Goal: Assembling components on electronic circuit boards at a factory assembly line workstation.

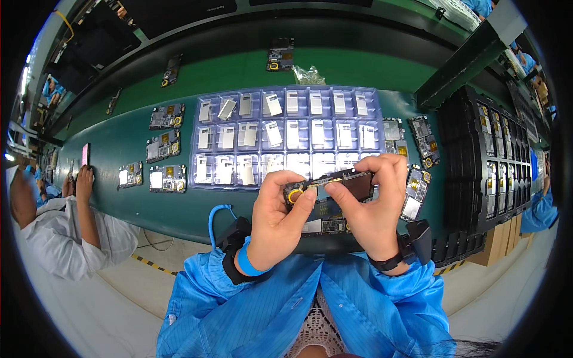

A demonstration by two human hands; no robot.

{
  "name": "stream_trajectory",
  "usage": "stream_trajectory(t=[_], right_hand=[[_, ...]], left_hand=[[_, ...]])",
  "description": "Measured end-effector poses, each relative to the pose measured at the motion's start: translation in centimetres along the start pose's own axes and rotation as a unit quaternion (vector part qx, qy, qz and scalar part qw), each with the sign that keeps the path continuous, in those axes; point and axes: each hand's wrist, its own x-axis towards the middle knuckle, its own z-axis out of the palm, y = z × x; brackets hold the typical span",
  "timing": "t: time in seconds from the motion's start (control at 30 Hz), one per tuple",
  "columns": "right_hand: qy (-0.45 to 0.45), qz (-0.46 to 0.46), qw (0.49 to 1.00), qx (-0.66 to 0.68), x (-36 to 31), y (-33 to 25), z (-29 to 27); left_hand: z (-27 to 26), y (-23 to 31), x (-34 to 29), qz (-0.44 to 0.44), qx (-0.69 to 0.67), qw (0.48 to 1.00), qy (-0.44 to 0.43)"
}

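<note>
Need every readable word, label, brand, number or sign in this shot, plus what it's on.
Dark panel at top: one small line of pale lettering near its right end; I won't copy it.
White rectangular pieces: any print too small to read.
Circuit board in left hand and right hand: no legible marking.
Floor tape: yellow-and-black stripes, no words visible.
</note>
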Motion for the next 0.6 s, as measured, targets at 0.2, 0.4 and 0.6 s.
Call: stream_trajectory(t=[0.2, 0.4, 0.6], right_hand=[[-0.038, -0.05, 0.996, -0.061, 0.1, 1.1, -0.3], [-0.089, 0.126, 0.981, 0.121, 0.0, 0.0, -0.4], [-0.049, -0.033, 0.997, -0.057, -0.4, 0.6, -0.4]], left_hand=[[-0.2, 0.1, 0.1, 0.003, 0.013, 1.0, -0.003], [-0.2, -0.2, 0.2, -0.008, 0.017, 1.0, 0.001], [0.0, 0.0, 0.1, -0.009, 0.01, 1.0, 0.007]])
